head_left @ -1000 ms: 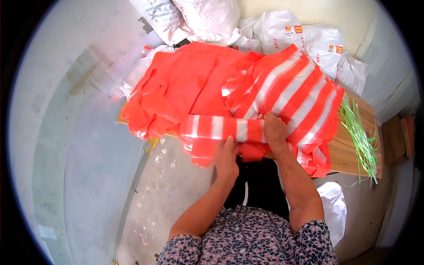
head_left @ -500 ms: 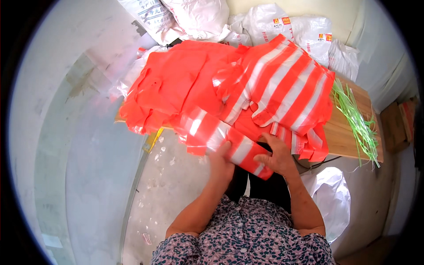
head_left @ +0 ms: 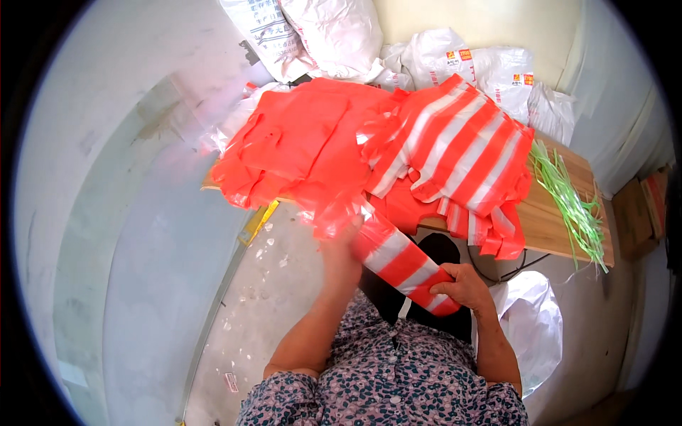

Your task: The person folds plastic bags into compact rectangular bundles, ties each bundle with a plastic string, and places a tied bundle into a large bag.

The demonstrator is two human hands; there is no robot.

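Observation:
A folded bundle of red-and-white striped plastic bags (head_left: pixel 401 257) slants across my lap, held off the table's near edge. My right hand (head_left: pixel 465 287) grips its lower right end, thumb on top. At the upper left part of the bundle is my left hand (head_left: pixel 342 257), smeared by motion; it touches the plastic, but its fingers cannot be made out. Beyond the bundle lies a heap of red plastic bags (head_left: pixel 298 135), with a striped stack of bags (head_left: pixel 462 145) fanned out on its right side. The left end of the bundle meets the heap's near edge.
The wooden table (head_left: pixel 561 231) carries the heap and a bunch of green plastic strips (head_left: pixel 568 202) at its right end. Stuffed white sacks (head_left: pixel 341 35) stand behind. A white plastic bag (head_left: pixel 529 326) is on the floor at right, near a dark cable (head_left: pixel 508 273).
My right hand has moved slightly right and down with the bundle's end. The left hand has shifted to the bundle's upper left part. The view has tilted a little.

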